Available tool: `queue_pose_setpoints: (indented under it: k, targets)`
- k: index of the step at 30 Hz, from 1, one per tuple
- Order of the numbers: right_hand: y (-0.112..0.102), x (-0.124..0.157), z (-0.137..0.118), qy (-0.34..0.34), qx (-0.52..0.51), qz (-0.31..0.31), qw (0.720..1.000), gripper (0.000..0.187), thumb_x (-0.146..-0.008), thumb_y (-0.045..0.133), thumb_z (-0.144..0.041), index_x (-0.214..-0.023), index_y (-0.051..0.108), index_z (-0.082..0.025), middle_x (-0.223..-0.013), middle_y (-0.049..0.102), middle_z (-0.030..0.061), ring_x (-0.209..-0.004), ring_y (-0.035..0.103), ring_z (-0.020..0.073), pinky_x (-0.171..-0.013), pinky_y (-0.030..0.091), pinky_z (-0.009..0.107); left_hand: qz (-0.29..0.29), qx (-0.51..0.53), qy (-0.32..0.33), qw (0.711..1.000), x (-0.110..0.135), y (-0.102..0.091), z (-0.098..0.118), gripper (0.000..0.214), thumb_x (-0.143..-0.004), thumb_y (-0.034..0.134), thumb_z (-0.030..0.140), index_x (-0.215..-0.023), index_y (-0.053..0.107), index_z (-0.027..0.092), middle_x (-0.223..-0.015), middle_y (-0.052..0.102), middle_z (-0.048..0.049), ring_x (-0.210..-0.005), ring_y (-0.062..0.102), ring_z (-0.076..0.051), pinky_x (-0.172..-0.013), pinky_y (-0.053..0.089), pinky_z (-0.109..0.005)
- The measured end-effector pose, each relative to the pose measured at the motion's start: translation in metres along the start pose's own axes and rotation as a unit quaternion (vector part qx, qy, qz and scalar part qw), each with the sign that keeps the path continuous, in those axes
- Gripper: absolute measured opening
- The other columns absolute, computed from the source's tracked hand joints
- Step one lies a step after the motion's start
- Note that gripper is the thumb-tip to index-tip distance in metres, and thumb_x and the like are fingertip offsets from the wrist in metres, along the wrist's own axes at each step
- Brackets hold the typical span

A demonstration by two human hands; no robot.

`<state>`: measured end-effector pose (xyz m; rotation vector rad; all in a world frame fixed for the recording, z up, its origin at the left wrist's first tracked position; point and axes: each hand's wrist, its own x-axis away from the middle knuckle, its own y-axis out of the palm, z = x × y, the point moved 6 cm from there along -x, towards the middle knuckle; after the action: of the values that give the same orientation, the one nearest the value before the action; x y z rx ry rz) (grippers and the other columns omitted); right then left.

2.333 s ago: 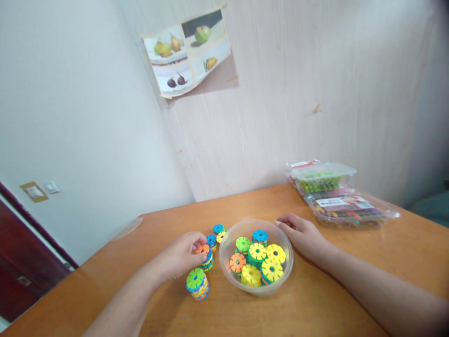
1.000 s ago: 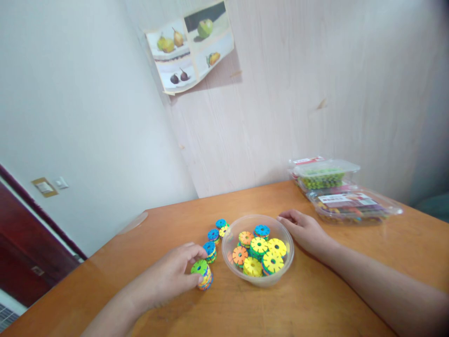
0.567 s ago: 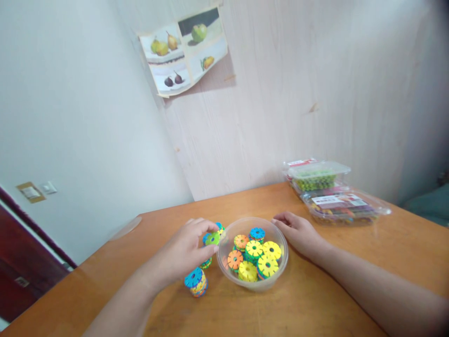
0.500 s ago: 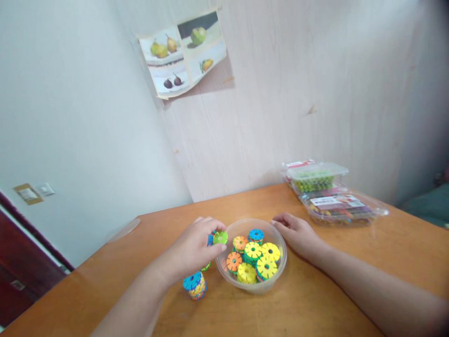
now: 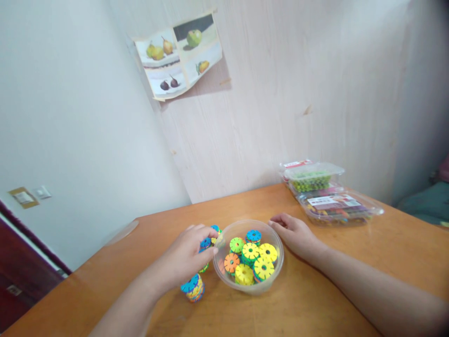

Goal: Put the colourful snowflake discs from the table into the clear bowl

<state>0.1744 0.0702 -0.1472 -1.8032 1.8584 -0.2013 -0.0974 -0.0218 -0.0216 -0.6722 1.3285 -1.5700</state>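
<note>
A clear plastic bowl point(image 5: 253, 291) holds several stacks of slotted plastic discs, their tops yellow, orange, blue and green. The green disc point(image 5: 237, 245) lies at the left inside it. At the bowl's left rim is my left hand point(image 5: 191, 250), thumb and fingers apart with nothing seen between them. Under and behind that hand, partly hidden, stand more disc stacks point(image 5: 214, 229). A leaning stack with a blue top point(image 5: 191, 284) is on the table nearer me. My right hand point(image 5: 293, 231) grips the bowl's right rim, fingers curled.
Clear lidded containers point(image 5: 340, 208) stand at the back right of the wooden table point(image 5: 298, 309), one with green contents. A flat clear lid point(image 5: 122, 232) lies near the left edge. A fruit picture point(image 5: 178, 56) hangs on the wall behind.
My left hand has let go of the green disc, which now sits inside the bowl where an orange disc topped the stack. My right hand stays at the rim. The view has shifted slightly.
</note>
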Motion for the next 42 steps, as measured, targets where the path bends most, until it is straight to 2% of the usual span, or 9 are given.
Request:
queue_pose_setpoints:
  k: [4,8,16,19,22,27,33,38,42]
  targets:
    - [0.000,0.001,-0.001,0.002,0.005,-0.005,1.000,0.038,-0.085,0.052,-0.054,-0.097,0.067,-0.020,-0.092,0.075,0.0061,-0.085,0.069,0.0223,-0.071,0.050,0.030,-0.033,0.048,-0.046,0.997,0.034,-0.001,-0.019,0.027,-0.085,0.057,0.035,-0.108,0.065,0.023,-0.108,0.066,-0.0047,-0.101,0.059,-0.022,-0.088,0.045,-0.033]
    - [-0.001,0.002,-0.002,0.009,0.008,-0.011,1.000,0.040,-0.085,0.052,-0.056,-0.098,0.067,-0.021,-0.093,0.075,0.0061,-0.086,0.069,0.0228,-0.071,0.050,0.030,-0.073,0.071,-0.079,0.992,0.060,0.005,-0.029,0.031,-0.080,0.063,0.032,-0.110,0.065,0.025,-0.111,0.065,-0.0030,-0.103,0.059,-0.021,-0.092,0.044,-0.032]
    - [-0.002,0.001,0.002,0.007,0.015,-0.010,1.000,0.041,-0.084,0.053,-0.057,-0.099,0.067,-0.021,-0.095,0.075,0.0062,-0.087,0.069,0.0232,-0.073,0.051,0.031,-0.083,0.090,-0.103,0.987,0.069,0.017,-0.038,0.027,-0.075,0.062,0.025,-0.102,0.065,0.022,-0.100,0.065,-0.0019,-0.094,0.060,-0.019,-0.085,0.045,-0.029]
    - [-0.002,0.002,0.000,0.010,0.014,-0.010,1.000,0.040,-0.084,0.053,-0.056,-0.098,0.068,-0.021,-0.094,0.075,0.0060,-0.086,0.069,0.0226,-0.071,0.051,0.030,-0.080,0.097,-0.098,0.987,0.067,0.015,-0.039,0.023,-0.077,0.060,0.026,-0.100,0.065,0.022,-0.098,0.066,-0.0019,-0.092,0.060,-0.019,-0.084,0.046,-0.029]
    - [-0.002,0.003,-0.002,0.016,0.012,-0.014,1.000,0.038,-0.084,0.054,-0.054,-0.097,0.068,-0.021,-0.092,0.075,0.0056,-0.084,0.069,0.0218,-0.070,0.050,0.029,-0.042,0.096,-0.082,0.991,0.061,0.003,-0.033,0.025,-0.079,0.059,0.028,-0.103,0.065,0.023,-0.104,0.067,-0.0035,-0.098,0.060,-0.021,-0.089,0.045,-0.032]
    - [-0.002,0.002,-0.004,0.013,0.016,-0.010,1.000,0.038,-0.085,0.053,-0.054,-0.097,0.067,-0.021,-0.092,0.075,0.0058,-0.084,0.069,0.0218,-0.071,0.050,0.029,0.029,0.069,-0.026,0.997,0.036,-0.015,-0.002,0.028,-0.079,0.062,0.026,-0.106,0.064,0.024,-0.107,0.067,-0.0036,-0.104,0.058,-0.022,-0.094,0.043,-0.035]
    - [-0.001,0.001,-0.002,0.005,0.008,-0.007,1.000,0.039,-0.084,0.053,-0.054,-0.097,0.067,-0.021,-0.092,0.075,0.0063,-0.084,0.069,0.0221,-0.071,0.050,0.030,0.002,0.028,0.026,0.999,0.004,0.003,0.030,0.028,-0.076,0.065,0.023,-0.103,0.066,0.027,-0.098,0.066,-0.0008,-0.100,0.056,-0.020,-0.086,0.043,-0.031]
    - [-0.001,0.000,0.001,0.002,0.005,0.000,1.000,0.038,-0.084,0.053,-0.053,-0.097,0.067,-0.021,-0.092,0.075,0.0059,-0.085,0.069,0.0219,-0.073,0.051,0.030,-0.031,0.001,0.017,0.999,-0.008,0.017,0.033,0.029,-0.073,0.069,0.026,-0.102,0.068,0.028,-0.098,0.065,-0.0015,-0.101,0.056,-0.023,-0.088,0.042,-0.035]
    - [-0.002,0.001,-0.002,0.001,0.008,-0.001,1.000,0.036,-0.084,0.053,-0.052,-0.096,0.067,-0.021,-0.091,0.075,0.0055,-0.085,0.069,0.0216,-0.072,0.050,0.030,-0.017,0.011,0.018,1.000,-0.004,0.015,0.027,0.024,-0.077,0.066,0.027,-0.102,0.067,0.028,-0.100,0.065,-0.0015,-0.102,0.055,-0.022,-0.090,0.042,-0.035]
